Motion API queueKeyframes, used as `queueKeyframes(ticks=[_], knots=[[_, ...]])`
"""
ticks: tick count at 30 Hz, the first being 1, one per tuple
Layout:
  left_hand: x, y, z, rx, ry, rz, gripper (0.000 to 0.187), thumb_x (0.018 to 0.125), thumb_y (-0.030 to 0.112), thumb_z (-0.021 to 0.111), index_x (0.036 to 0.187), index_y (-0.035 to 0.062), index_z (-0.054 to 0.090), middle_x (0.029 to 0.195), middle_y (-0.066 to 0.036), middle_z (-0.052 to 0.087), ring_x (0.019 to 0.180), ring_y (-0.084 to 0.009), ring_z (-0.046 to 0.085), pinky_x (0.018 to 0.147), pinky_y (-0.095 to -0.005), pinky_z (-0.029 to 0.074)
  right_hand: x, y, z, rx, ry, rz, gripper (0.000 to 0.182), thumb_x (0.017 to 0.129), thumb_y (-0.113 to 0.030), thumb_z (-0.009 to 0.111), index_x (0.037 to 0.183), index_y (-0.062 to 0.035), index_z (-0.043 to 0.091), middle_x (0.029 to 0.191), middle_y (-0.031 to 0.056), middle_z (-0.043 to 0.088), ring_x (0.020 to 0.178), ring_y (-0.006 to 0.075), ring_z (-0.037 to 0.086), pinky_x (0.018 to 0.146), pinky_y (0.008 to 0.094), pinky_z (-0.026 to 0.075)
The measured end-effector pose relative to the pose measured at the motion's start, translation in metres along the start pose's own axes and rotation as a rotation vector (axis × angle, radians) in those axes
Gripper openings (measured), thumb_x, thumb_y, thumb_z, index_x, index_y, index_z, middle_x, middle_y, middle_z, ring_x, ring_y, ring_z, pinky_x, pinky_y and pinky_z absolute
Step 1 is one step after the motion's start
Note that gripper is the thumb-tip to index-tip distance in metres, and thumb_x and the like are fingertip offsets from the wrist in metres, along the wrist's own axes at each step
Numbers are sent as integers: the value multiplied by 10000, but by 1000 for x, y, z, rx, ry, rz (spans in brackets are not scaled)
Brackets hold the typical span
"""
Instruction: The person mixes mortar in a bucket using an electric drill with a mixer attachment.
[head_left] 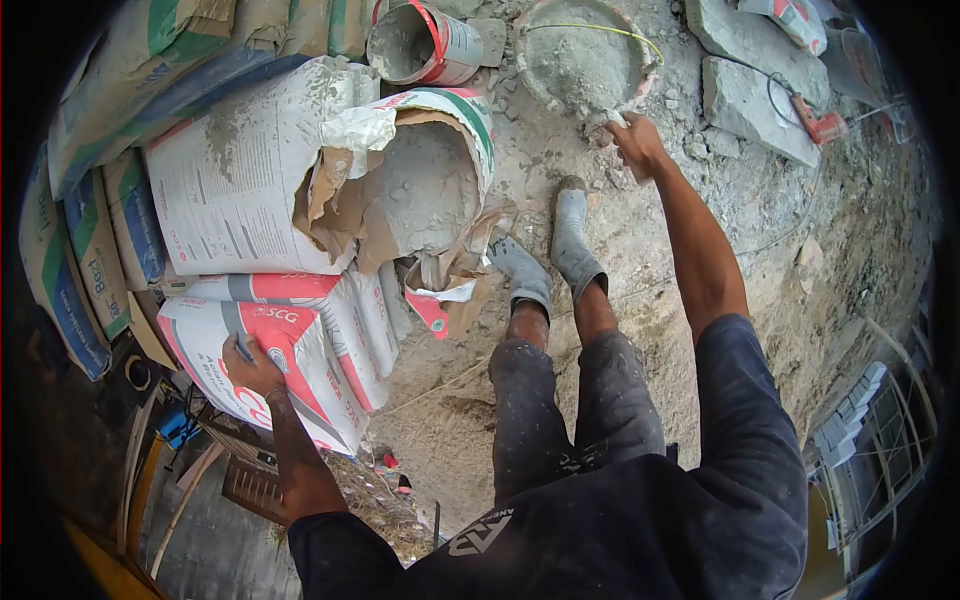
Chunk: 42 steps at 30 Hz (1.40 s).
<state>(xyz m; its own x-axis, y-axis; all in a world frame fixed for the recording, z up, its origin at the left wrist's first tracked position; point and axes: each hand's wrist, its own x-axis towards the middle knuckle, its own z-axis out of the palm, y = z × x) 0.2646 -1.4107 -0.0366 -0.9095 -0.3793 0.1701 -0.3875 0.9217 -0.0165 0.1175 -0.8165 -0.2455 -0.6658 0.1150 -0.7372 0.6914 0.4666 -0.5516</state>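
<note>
My left hand [256,367] lies on a red and white SCG cement bag [215,355], with a short dark stick-like object [243,349] between its fingers. My right hand [637,147] is closed around a pale, cement-smeared thing right at the rim of a round tub [522,62]; I cannot make out its kind. Grey mix [585,70] fills much of the tub, and a thin yellow strip [600,30] crosses it. Between my hands, a torn-open bag [245,175] lies on its side beside a second opened bag [425,180] showing grey powder.
A bucket with a red rim [410,45] stands beside the tub. Stacked bags [130,90] rise at the left. Concrete slabs [760,110] and a red power tool [820,122] with a cord lie at the right. My boots [570,235] stand on rough, dusty ground.
</note>
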Motion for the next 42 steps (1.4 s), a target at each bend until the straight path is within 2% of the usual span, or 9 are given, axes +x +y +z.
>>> queueKeyframes(ticks=[8, 19, 25, 28, 31, 33, 35, 41, 42], knots=[[1, -1, 2, -37, 16, 6, 336, 784, 220, 537, 993, -43, 557, 997, -199, 570, 921, -352, 532, 827, -413, 404, 30, -12, -7, -594, 209, -276, 382, 772, -295, 565, 923, 56, 568, 887, 269, 591, 884, 395, 564, 783, 428, 454], [2, 4, -1, -45, 3, 4, 329, 781, 209, 545, 995, -41, 552, 1005, -200, 567, 943, -353, 528, 829, -413, 404, 25, -29, -32, -808, 216, -19, 354, 781, -238, 451, 1036, -17, 556, 1034, 227, 577, 972, 379, 555, 839, 449, 432], [2, 5, 0, -7, 5, 9, 337, 774, 221, 556, 985, -42, 552, 990, -199, 569, 930, -356, 530, 821, -416, 404, 10, -18, -14, -722, 323, -43, 369, 816, -284, 456, 950, 51, 528, 901, 269, 593, 860, 365, 598, 749, 445, 464], [6, 8, -6, 46, -21, 34, 343, 765, 230, 561, 980, -37, 541, 1009, -198, 560, 939, -360, 522, 817, -430, 399, -51, -15, 23, -95, 211, 14, 387, 838, -336, 496, 857, 50, 500, 604, 155, 574, 491, 219, 590, 457, 348, 473], [6, 6, -9, 44, -28, 35, 344, 763, 231, 561, 989, -26, 530, 1018, -191, 551, 945, -361, 517, 820, -438, 393, -144, -24, 77, 342, 77, 120, 259, 864, -271, 465, 856, -12, 471, 600, 42, 482, 460, 121, 497, 409, 268, 420], [7, 5, -7, 26, -35, 46, 346, 763, 233, 561, 997, -20, 524, 1024, -187, 546, 951, -361, 513, 825, -443, 389, -196, -24, 119, 27, 89, -114, 317, 861, -261, 474, 1019, 15, 483, 684, 150, 556, 597, 262, 575, 537, 342, 453], [8, 5, -9, 30, -57, 24, 349, 764, 241, 562, 997, -16, 519, 1025, -180, 538, 966, -359, 505, 831, -449, 383, -227, -22, 173, 73, -54, -36, 365, 864, -265, 472, 1106, 9, 463, 821, 260, 581, 768, 406, 579, 656, 415, 453], [4, -11, -3, -42, -119, 66, 390, 800, 279, 533, 1031, -33, 504, 1077, -208, 487, 1007, -364, 466, 836, -473, 355, -164, -22, 333, 76, -49, 332, 423, 855, -315, 451, 985, 84, 510, 884, 324, 560, 896, 453, 539, 786, 478, 418], [3, -11, -3, -55, -109, 62, 380, 811, 255, 519, 1039, -49, 500, 1089, -209, 484, 1026, -361, 450, 866, -467, 337, -138, -35, 340, -120, 24, 189, 421, 842, -327, 464, 924, 79, 544, 881, 321, 563, 896, 448, 545, 785, 474, 427]])
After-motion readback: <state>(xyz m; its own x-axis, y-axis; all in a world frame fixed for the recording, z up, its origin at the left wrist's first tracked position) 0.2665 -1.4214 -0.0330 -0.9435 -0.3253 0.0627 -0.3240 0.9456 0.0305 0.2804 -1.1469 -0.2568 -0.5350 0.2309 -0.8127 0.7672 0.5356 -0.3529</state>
